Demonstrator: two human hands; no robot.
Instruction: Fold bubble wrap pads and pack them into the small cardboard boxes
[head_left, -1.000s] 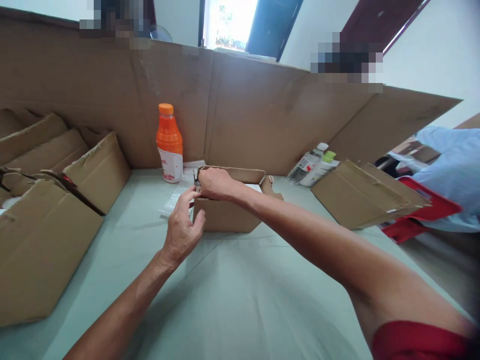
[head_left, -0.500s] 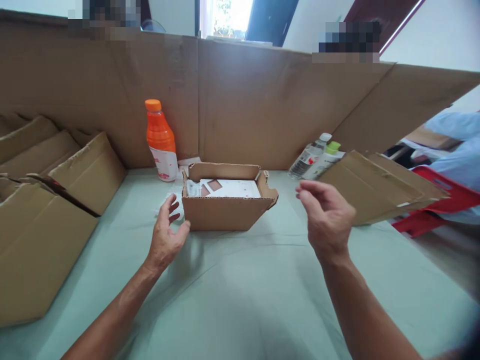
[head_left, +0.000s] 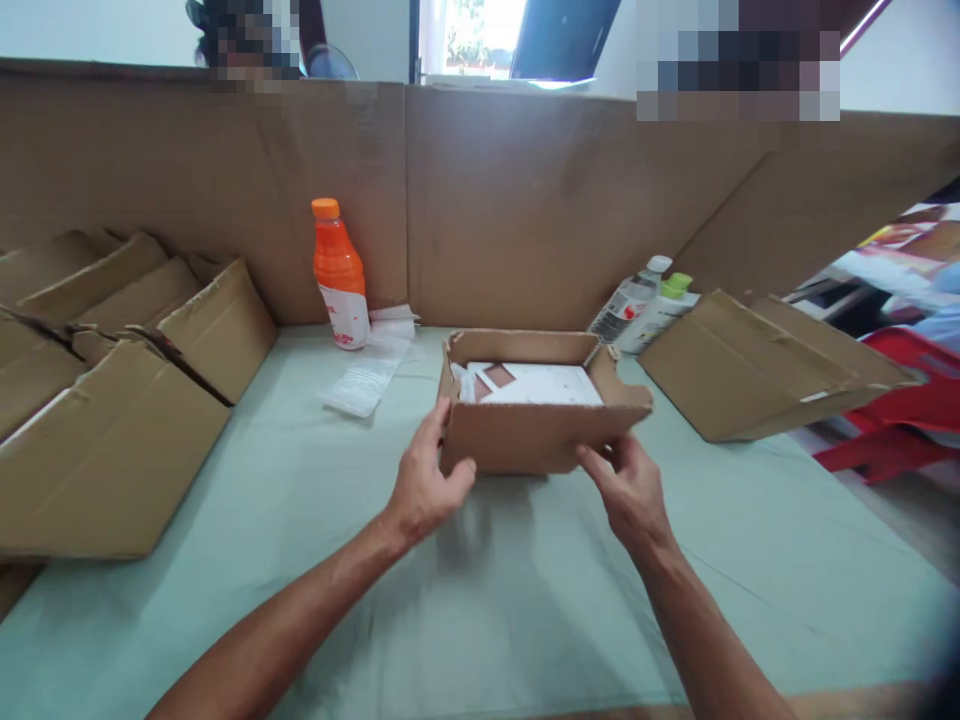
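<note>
A small open cardboard box (head_left: 525, 440) is in the middle of the head view, held between both hands at the cloth-covered table. Inside it lies a white card (head_left: 547, 384) with brown diamond shapes, next to a bit of clear plastic at the left end. My left hand (head_left: 427, 475) grips the box's left end, thumb on the front face and fingers round the side. My right hand (head_left: 626, 490) holds the lower right corner, thumb in front; its other fingertips are partly hidden under the box.
An orange bottle (head_left: 341, 275) and clear plastic wrap (head_left: 367, 375) are at back left. Divided cardboard boxes (head_left: 112, 455) fill the left side. A clear bottle (head_left: 630, 300), a green-capped white bottle (head_left: 664, 315) and another cardboard box (head_left: 712, 370) are at right, before a cardboard wall (head_left: 525, 200).
Both hands have closed on the box, my right hand coming in from the right. The box has shifted right, away from the plastic wrap, and seems slightly raised. The camera view has turned a little.
</note>
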